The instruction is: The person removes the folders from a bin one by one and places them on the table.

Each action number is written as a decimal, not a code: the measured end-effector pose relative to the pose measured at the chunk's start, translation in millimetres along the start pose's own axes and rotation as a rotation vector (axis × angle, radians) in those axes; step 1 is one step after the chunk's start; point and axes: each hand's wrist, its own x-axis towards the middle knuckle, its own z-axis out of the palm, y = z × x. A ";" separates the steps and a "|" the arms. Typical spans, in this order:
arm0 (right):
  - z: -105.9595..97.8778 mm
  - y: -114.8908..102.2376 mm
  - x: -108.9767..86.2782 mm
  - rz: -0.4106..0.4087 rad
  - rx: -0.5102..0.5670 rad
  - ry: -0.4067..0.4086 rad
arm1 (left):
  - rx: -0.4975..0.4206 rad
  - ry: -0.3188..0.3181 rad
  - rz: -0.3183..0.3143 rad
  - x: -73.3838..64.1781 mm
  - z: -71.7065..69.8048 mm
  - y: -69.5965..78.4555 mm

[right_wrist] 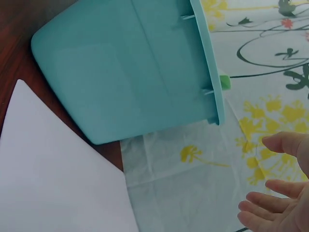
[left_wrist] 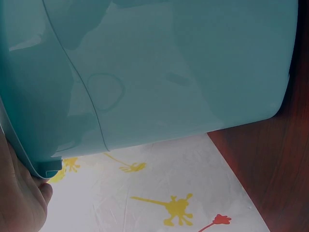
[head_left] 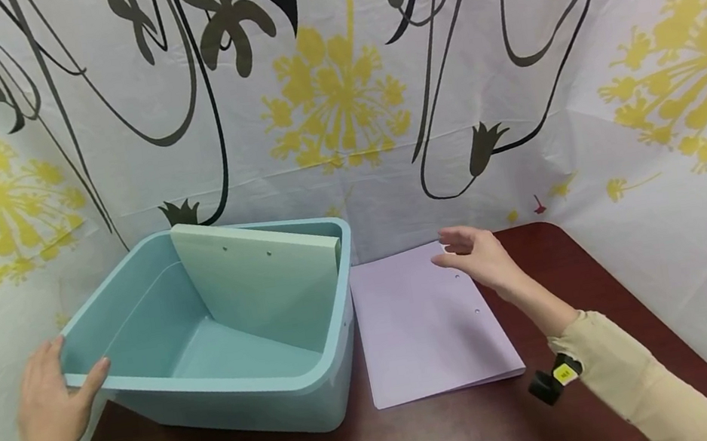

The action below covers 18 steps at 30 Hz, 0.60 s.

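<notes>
A light blue plastic tub [head_left: 213,382] stands on the left of the table, tilted slightly in the head view. My left hand [head_left: 48,407] grips its near left corner, thumb over the rim and fingers along the outer side. Inside the tub, a pale green folder [head_left: 267,287] with punched holes leans upright toward the back right. To the right of the tub, a lilac folder [head_left: 418,333] lies flat and closed. Above its far right corner hovers my right hand [head_left: 475,255], fingers spread and holding nothing; the right wrist view shows this hand [right_wrist: 280,188] with a bare palm.
The dark red-brown table [head_left: 454,434] has a rounded far right corner. A white patterned cloth [head_left: 377,194] hangs behind the table and along both sides. The tub's right wall stands right beside the lilac folder.
</notes>
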 end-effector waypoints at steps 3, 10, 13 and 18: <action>2.3 -8.7 6.1 -0.032 -0.014 -0.020 | 0.000 0.000 0.006 -0.5 -1.1 -0.1; 4.6 -21.6 19.4 -0.061 -0.015 -0.073 | -0.006 0.009 0.007 -1.0 0.2 0.8; 8.2 -27.8 24.2 -0.082 -0.022 -0.079 | -0.009 0.013 0.007 -0.6 0.4 0.1; 17.7 -37.0 32.8 -0.131 -0.064 -0.083 | -0.009 0.001 -0.001 -0.3 0.9 -1.0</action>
